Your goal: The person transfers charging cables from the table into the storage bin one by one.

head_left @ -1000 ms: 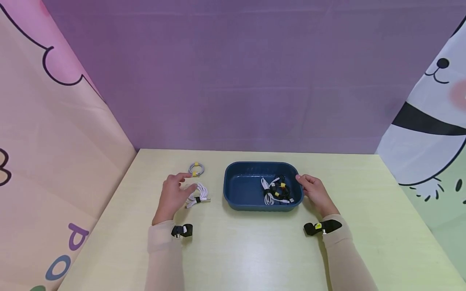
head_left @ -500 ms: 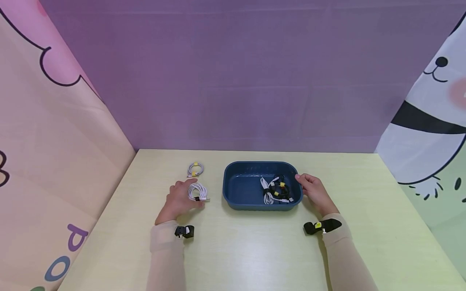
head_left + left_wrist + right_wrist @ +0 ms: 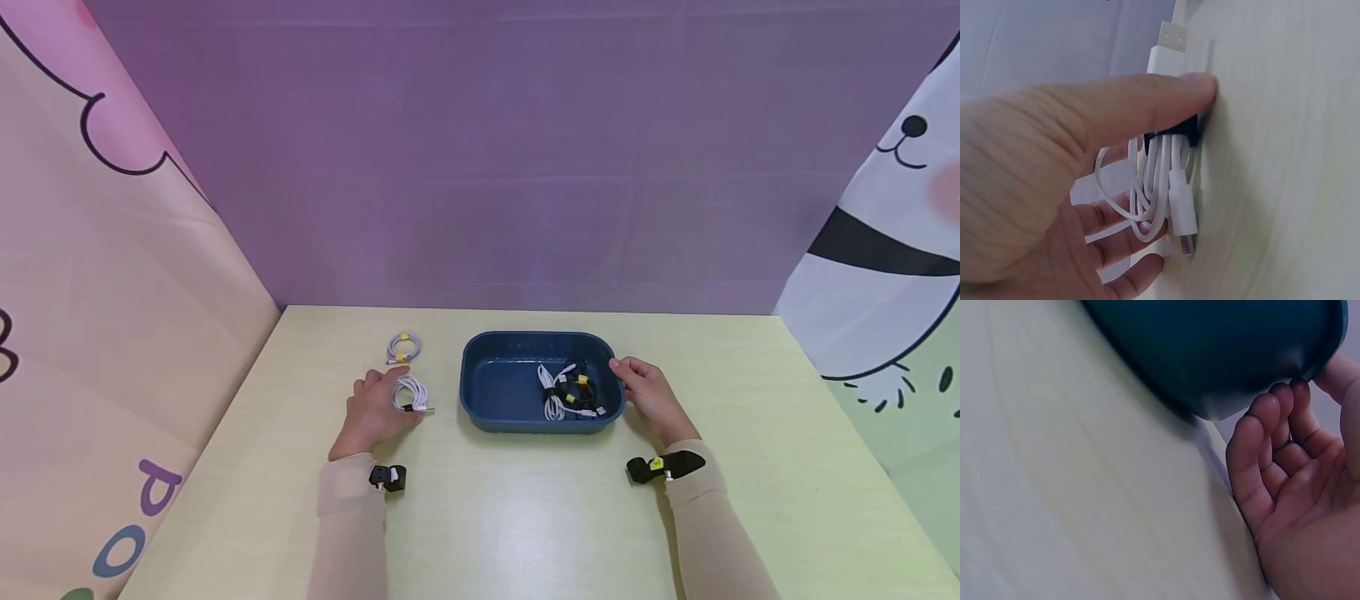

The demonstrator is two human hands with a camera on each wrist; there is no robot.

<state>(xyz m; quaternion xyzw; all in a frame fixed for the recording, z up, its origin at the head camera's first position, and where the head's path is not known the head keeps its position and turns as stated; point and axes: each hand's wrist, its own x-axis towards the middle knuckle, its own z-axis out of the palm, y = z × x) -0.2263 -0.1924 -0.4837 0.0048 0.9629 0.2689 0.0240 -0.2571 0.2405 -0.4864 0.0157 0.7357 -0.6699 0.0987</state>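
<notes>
My left hand (image 3: 377, 414) pinches a coiled white USB cable (image 3: 410, 393) between thumb and fingers. In the left wrist view the thumb lies across the black tie (image 3: 1171, 134) round the coil, with the metal USB plug (image 3: 1173, 35) sticking out above it and a smaller plug (image 3: 1183, 209) below. The fingers are partly hidden behind the cable. At the right end of a dark blue plastic bin (image 3: 501, 422), my right hand (image 3: 649, 396) holds the rim, thumb on top and fingers curled against the outer wall. Inside the bin lie a white cable (image 3: 553, 407) and black cables (image 3: 585, 393).
A grey coiled cable (image 3: 403, 348) with yellow ties lies on the pale wooden table (image 3: 495, 517), just beyond my left hand. A purple backdrop (image 3: 480, 167) rises at the table's far edge, with printed cloths on both sides.
My left hand has come down around the white cable, its thumb and fingers now spread to either side of the coil and then moved slightly right. The right hand keeps its hold on the bin.
</notes>
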